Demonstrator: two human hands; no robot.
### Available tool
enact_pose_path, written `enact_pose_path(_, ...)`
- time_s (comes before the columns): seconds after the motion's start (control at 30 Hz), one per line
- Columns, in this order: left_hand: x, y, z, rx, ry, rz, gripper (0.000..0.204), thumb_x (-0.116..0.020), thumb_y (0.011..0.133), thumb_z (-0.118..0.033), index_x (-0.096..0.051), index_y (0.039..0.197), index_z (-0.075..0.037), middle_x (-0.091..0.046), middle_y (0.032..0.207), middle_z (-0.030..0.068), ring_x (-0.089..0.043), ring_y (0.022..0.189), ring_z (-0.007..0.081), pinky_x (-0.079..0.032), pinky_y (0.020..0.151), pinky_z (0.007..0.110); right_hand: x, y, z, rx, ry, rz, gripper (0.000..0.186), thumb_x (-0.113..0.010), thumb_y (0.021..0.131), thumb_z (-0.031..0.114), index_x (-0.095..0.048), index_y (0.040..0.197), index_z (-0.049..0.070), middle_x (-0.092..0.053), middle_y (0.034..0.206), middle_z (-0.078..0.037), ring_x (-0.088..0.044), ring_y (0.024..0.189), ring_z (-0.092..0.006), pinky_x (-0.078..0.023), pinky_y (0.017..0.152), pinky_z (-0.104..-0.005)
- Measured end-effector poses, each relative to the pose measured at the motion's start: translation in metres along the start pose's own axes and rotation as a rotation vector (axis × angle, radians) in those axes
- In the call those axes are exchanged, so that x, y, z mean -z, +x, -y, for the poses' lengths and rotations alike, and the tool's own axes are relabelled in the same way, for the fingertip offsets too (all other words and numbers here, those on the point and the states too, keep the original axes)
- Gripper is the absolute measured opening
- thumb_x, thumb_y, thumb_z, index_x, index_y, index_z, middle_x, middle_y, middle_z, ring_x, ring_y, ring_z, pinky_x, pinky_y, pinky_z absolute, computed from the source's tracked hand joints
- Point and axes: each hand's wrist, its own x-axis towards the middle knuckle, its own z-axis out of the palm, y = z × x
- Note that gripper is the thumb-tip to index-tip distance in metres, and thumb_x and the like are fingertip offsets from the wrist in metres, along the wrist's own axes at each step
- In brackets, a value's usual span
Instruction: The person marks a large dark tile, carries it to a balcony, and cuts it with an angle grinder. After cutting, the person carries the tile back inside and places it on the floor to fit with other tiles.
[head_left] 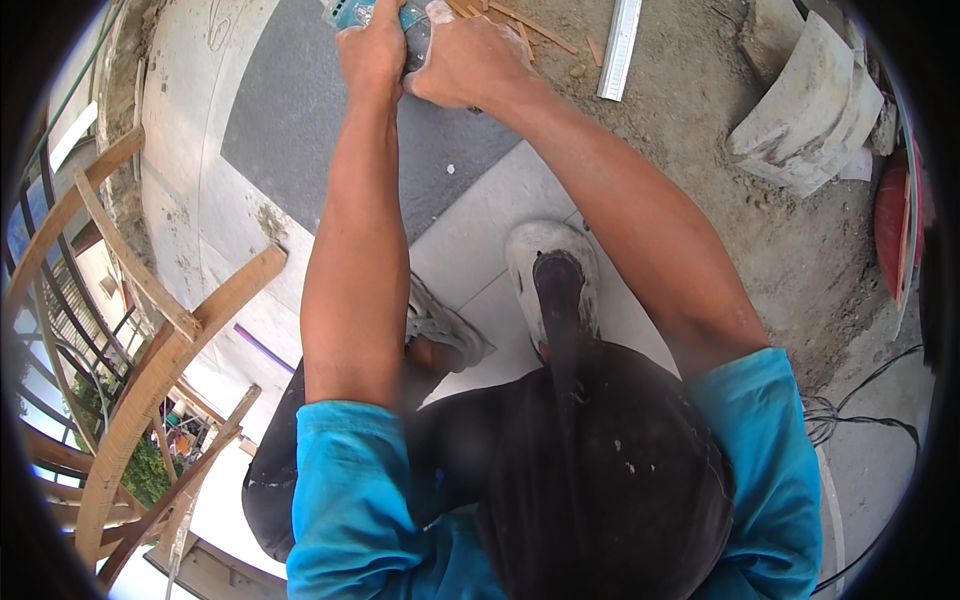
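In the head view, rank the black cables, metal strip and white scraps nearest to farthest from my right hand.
1. Metal strip, just right of the right hand.
2. White scraps, farther right.
3. Black cables, lower right.

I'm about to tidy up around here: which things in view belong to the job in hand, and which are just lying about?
Likely part of the job:
blue item, cut off by the picture's edge, at the left hand and right hand
dark grey slab below them

Probably just lying about:
wooden strips
metal strip
curved pale pieces
black cables
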Motion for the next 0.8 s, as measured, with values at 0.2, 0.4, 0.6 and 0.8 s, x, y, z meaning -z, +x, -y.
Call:
enact_pose_path(0.2,-0.003,-0.003,-0.001,0.001,0.007,-0.017,0.047,-0.064,0.084,-0.046,-0.069,0.079,0.001,-0.06,0.064,0.008,-0.054,0.053,0.017,-0.04,0.047,0.036,-0.011,0.007,-0.006,0.038,-0.054,-0.072,0.08,-0.073,0.07,0.032,-0.048,0.14,0.002,-0.071,0.098,-0.022,-0.07,0.094,-0.0355,-0.058,0.079,-0.0459)
enact_pose_path(0.4,-0.003,-0.004,0.003,-0.011,-0.026,-0.022,0.046,-0.065,0.083,-0.045,-0.069,0.079,0.0,-0.059,0.064,0.0072,-0.053,0.052,0.0162,-0.039,0.046,0.036,-0.008,0.003,-0.004,0.021,-0.048,-0.025,0.074,-0.072,0.072,0.03,-0.049,0.137,0.002,-0.07,0.104,-0.022,-0.069,0.1,-0.0353,-0.056,0.084,-0.0454)
enact_pose_path(0.6,-0.004,-0.005,0.006,-0.003,-0.002,0.01,0.048,-0.064,0.083,-0.046,-0.069,0.079,0.002,-0.059,0.064,0.0079,-0.053,0.052,0.0168,-0.039,0.046,0.036,-0.019,0.005,-0.014,0.056,-0.066,-0.132,0.088,-0.072,0.069,0.035,-0.044,0.145,0.001,-0.072,0.091,-0.022,-0.072,0.087,-0.0366,-0.058,0.077,-0.0462)
enact_pose_path(0.8,-0.003,-0.011,0.005,0.002,0.035,0.001,0.055,-0.064,0.083,-0.048,-0.07,0.085,0.006,-0.063,0.07,0.0123,-0.058,0.058,0.02,-0.042,0.052,0.038,-0.015,-0.003,-0.013,0.042,-0.025,-0.105,0.086,-0.072,0.069,0.033,-0.044,0.144,0.001,-0.072,0.093,-0.023,-0.071,0.091,-0.0377,-0.057,0.078,-0.0478)
